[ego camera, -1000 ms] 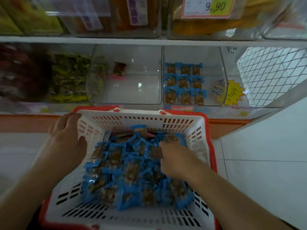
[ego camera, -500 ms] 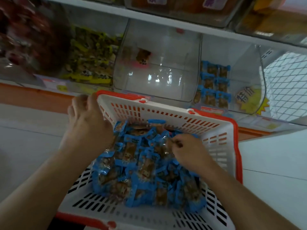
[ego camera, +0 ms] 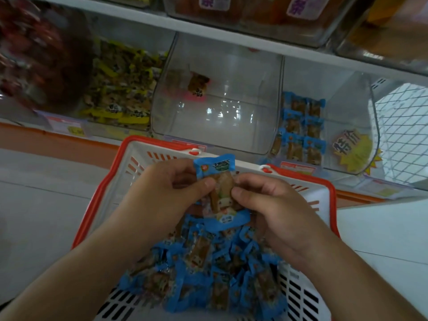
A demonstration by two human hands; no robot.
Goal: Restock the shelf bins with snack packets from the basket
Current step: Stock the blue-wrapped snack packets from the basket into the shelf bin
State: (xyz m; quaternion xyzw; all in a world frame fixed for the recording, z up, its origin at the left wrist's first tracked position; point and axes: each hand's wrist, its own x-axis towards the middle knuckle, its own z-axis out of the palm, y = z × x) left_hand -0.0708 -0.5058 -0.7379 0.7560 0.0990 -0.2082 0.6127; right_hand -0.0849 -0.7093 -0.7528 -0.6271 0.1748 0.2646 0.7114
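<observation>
A white basket with a red rim [ego camera: 129,156] sits below me, holding a heap of several blue snack packets [ego camera: 208,269]. Above the heap, my left hand [ego camera: 162,195] and my right hand [ego camera: 275,209] pinch one blue snack packet [ego camera: 220,179] between thumbs and fingers, upright, with more packets bunched under it. Behind the basket a clear bin [ego camera: 215,117] holds a single brown packet [ego camera: 196,85]. The clear bin to its right [ego camera: 342,93] has several blue packets [ego camera: 301,130] stacked in rows.
A bin of yellow packets [ego camera: 120,89] and a blurred bin of red ones [ego camera: 30,52] stand to the left. The shelf above [ego camera: 231,38] carries more bins. White wire mesh [ego camera: 403,126] closes the right end. Pale floor tiles surround the basket.
My left hand left the basket's rim and joined the right over the heap. Together they raised a blue packet above the pile. The view moved closer and tilted.
</observation>
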